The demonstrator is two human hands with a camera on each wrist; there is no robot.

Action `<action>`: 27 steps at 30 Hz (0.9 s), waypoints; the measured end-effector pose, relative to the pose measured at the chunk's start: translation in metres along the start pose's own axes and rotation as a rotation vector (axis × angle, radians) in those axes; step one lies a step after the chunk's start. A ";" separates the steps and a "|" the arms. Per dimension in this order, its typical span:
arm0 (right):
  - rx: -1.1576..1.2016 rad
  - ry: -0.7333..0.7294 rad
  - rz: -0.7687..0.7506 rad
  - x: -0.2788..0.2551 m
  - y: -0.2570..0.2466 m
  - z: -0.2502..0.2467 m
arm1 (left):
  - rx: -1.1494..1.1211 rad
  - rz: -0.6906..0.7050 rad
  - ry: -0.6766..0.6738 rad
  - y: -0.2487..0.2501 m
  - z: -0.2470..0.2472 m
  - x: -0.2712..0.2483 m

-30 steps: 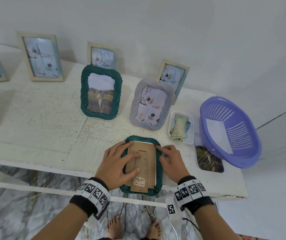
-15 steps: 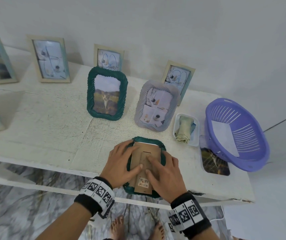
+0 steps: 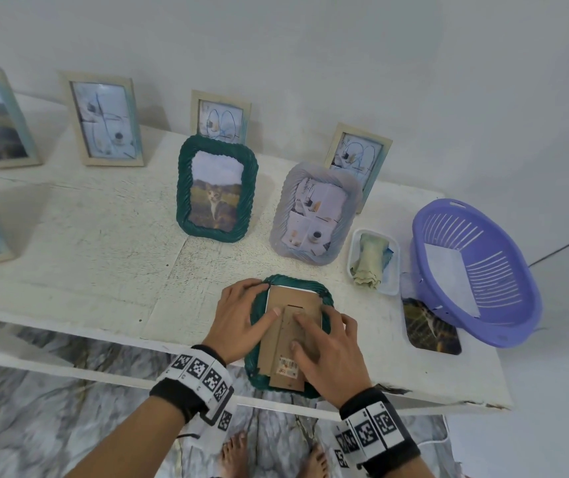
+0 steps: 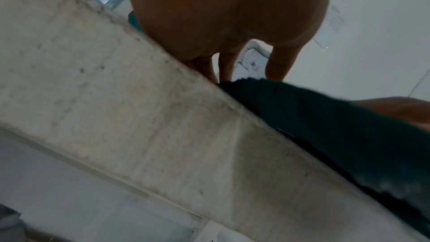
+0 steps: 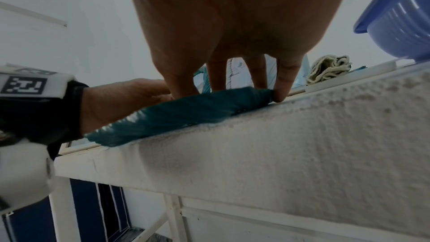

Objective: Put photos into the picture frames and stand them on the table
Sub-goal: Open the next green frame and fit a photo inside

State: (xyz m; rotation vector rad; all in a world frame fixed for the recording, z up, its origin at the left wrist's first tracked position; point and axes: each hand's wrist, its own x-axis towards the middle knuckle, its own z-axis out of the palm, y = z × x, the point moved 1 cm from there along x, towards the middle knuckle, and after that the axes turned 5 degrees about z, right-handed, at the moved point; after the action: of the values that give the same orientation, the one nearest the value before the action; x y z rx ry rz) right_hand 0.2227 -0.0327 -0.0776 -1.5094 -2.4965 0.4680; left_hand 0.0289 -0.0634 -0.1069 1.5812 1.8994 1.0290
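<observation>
A dark green woven frame [image 3: 312, 283] lies face down at the table's front edge, its brown cardboard back [image 3: 293, 300] up and its near end overhanging the edge. My left hand [image 3: 240, 317] rests on the frame's left rim with the thumb on the cardboard. My right hand [image 3: 329, 351] lies flat on the cardboard, fingers straight and pressing. The right wrist view shows the fingertips [image 5: 282, 87] down on the green frame [image 5: 186, 111], and the left wrist view shows its rim [image 4: 337, 126]. A loose photo [image 3: 431, 329] lies half under the purple basket [image 3: 503, 305].
A green frame with a cat photo [image 3: 215, 189] and a grey frame [image 3: 315, 215] stand mid-table. Several pale wooden frames [image 3: 105, 119] stand along the wall. A white tray [image 3: 391, 288] holds a folded cloth [image 3: 371, 262]. White paper [image 3: 448, 270] lies in the basket.
My right hand slid from the frame's right rim onto the cardboard back and now lies flat on it. The left hand stays on the left rim.
</observation>
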 end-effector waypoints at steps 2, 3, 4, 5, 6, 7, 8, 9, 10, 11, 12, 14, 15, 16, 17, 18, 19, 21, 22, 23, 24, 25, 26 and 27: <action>-0.003 -0.001 -0.007 0.000 0.000 -0.001 | 0.036 0.014 -0.008 0.001 0.001 0.000; -0.002 -0.003 -0.012 0.000 0.000 -0.001 | 0.056 0.020 -0.007 0.002 0.001 -0.001; 0.000 -0.004 -0.017 0.000 -0.001 -0.002 | 0.075 0.023 -0.005 0.002 0.002 -0.001; 0.000 -0.003 -0.022 0.000 -0.001 -0.002 | 0.093 0.024 -0.008 0.003 0.002 -0.001; -0.003 0.000 -0.026 0.000 -0.001 -0.002 | 0.113 0.023 -0.016 0.004 0.001 -0.001; -0.009 0.002 -0.028 0.000 -0.001 -0.003 | 0.135 0.025 -0.028 0.004 0.001 -0.001; -0.017 0.003 -0.029 0.000 -0.002 -0.003 | 0.159 0.027 -0.037 0.006 0.000 -0.001; -0.029 0.000 -0.029 0.000 -0.003 -0.003 | 0.177 0.028 -0.045 0.007 -0.001 -0.002; -0.047 -0.003 -0.029 0.000 -0.003 -0.004 | 0.190 0.026 -0.052 0.007 -0.001 -0.002; -0.070 0.000 -0.028 0.001 -0.004 -0.005 | 0.194 0.019 -0.052 0.008 -0.001 -0.002; -0.095 0.007 -0.024 0.001 -0.006 -0.006 | 0.188 0.006 -0.044 0.008 -0.002 -0.004; -0.138 0.028 -0.012 0.002 -0.010 -0.008 | 0.124 -0.032 0.024 0.011 -0.002 -0.009; -0.155 0.043 -0.016 0.002 -0.014 -0.009 | 0.048 -0.069 0.061 0.013 -0.003 -0.012; -0.169 0.058 -0.028 0.002 -0.017 -0.009 | -0.049 -0.118 0.092 0.019 -0.005 -0.014; -0.178 0.065 -0.041 0.002 -0.022 -0.009 | -0.144 -0.177 0.106 0.023 -0.006 -0.016; -0.186 0.063 -0.048 0.002 -0.027 -0.008 | -0.226 -0.237 0.101 0.026 -0.007 -0.017; -0.194 0.054 -0.044 0.002 -0.032 -0.009 | -0.313 -0.291 0.102 0.028 -0.009 -0.017; -0.186 0.003 0.005 0.003 -0.042 -0.014 | -0.504 -0.380 0.138 0.032 -0.015 -0.014; -0.158 -0.039 0.048 0.004 -0.046 -0.019 | -0.589 -0.407 0.162 0.035 -0.019 -0.012; -0.111 -0.079 0.097 0.004 -0.049 -0.026 | -0.663 -0.418 0.184 0.041 -0.023 -0.010; -0.052 -0.110 0.140 0.004 -0.051 -0.034 | -0.725 -0.416 0.196 0.048 -0.028 -0.007; -0.002 -0.135 0.170 0.004 -0.053 -0.043 | -0.780 -0.402 0.196 0.054 -0.031 -0.004; 0.035 -0.152 0.184 0.003 -0.055 -0.052 | -0.822 -0.380 0.183 0.062 -0.035 -0.002; 0.075 -0.160 0.190 0.003 -0.057 -0.062 | -0.840 -0.351 0.157 0.067 -0.036 0.000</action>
State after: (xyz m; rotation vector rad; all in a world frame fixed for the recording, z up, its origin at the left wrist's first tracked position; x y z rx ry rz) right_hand 0.1939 -0.0444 0.0004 -1.7511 -2.4283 0.7316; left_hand 0.0434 -0.0688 -0.0322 0.6831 1.4377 1.5314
